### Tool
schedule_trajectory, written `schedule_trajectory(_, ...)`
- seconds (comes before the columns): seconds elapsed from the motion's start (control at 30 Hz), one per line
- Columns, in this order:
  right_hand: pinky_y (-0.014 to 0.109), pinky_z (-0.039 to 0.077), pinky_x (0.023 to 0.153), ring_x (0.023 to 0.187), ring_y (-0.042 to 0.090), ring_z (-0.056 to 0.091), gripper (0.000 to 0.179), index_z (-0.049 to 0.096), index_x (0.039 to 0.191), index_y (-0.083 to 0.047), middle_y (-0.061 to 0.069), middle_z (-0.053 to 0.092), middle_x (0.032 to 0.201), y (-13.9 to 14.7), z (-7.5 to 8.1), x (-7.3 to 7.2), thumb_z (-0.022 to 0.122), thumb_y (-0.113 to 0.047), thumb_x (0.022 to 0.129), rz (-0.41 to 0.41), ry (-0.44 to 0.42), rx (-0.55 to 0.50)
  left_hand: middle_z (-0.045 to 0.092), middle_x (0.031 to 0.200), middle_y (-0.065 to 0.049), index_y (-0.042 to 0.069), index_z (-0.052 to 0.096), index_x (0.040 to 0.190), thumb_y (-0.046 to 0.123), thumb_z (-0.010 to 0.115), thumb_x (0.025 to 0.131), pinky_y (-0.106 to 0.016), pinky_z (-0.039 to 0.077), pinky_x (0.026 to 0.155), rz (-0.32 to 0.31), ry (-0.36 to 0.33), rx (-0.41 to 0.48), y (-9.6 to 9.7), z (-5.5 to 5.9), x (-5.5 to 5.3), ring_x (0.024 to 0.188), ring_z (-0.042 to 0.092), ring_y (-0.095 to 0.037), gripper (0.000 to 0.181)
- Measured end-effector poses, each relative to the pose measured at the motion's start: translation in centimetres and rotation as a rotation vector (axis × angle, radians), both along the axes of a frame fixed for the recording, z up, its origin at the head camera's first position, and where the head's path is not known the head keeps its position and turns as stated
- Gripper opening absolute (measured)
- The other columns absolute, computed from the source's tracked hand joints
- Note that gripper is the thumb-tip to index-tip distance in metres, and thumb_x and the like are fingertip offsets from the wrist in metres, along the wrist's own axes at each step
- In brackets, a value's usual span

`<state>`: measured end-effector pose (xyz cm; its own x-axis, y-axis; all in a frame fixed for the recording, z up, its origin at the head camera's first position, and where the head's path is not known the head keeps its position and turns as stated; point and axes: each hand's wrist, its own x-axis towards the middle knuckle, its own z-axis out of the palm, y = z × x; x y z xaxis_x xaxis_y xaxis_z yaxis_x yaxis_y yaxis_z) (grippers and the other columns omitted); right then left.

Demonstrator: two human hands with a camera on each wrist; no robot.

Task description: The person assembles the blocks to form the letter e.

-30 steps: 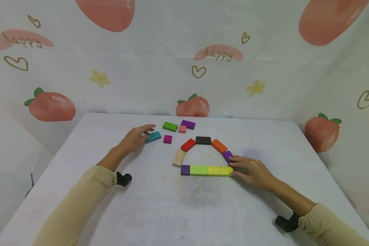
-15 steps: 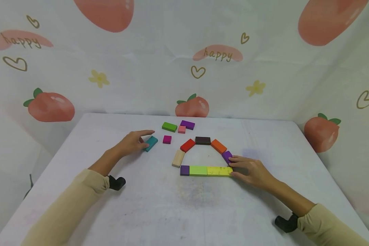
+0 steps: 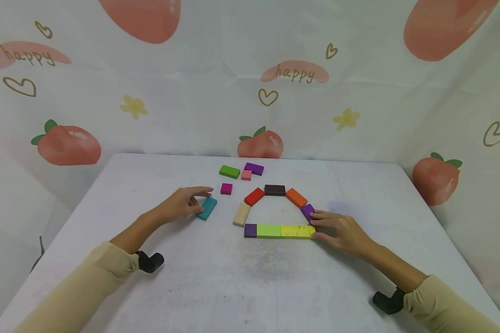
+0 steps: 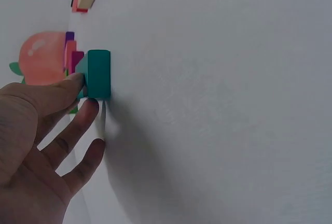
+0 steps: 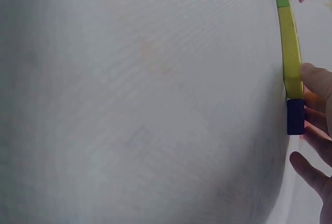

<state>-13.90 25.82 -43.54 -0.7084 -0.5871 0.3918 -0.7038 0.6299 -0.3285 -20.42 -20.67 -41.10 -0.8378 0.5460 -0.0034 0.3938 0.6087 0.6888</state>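
On the tabletop [image 3: 233,291], left of the cream block [image 3: 242,214], the teal block [image 3: 207,208] is pinched by fingers of the left hand [image 3: 180,206]. The yellow block [image 3: 296,231] and slanted purple block [image 3: 307,212] are touched by the right hand [image 3: 344,233], fingers spread. Beyond, a magenta block [image 3: 227,188] is seen.

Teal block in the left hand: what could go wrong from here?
The fingers of the left hand hold the teal block by its edge, so it might twist or slip. The beige block lies just to the right of it; a careless move that way could knock it askew. The right hand touches a purple block and the yellow block, so a small twitch might push either out of line.
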Motion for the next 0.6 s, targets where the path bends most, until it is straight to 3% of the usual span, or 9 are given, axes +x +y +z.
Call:
schedule_trajectory(0.27,0.051,0.056,0.083,0.11,0.034,0.067,0.036,0.077,0.108,-0.002,0.011,0.071,0.119,-0.1,0.0,0.0,0.086,-0.012,0.075,0.0,-0.008,-0.001,0.062,0.133,-0.017,0.002,0.049,0.145,0.0,0.07,0.09,-0.024,0.055,0.075,-0.042,-0.049,0.005,1.0,0.1,1.7,0.08,0.061,-0.014,0.058)
schedule_trajectory(0.6,0.051,0.056,0.083,0.109,0.034,0.067,0.036,0.077,0.108,-0.002,0.012,0.071,0.119,0.0,0.0,0.0,0.086,-0.012,0.075,-0.002,-0.003,0.001,0.064,0.131,-0.016,0.004,0.051,0.144,0.002,0.073,0.088,-0.024,0.055,0.073,-0.054,-0.083,0.02,2.3,0.2,3.0,0.077,0.062,-0.012,0.06)
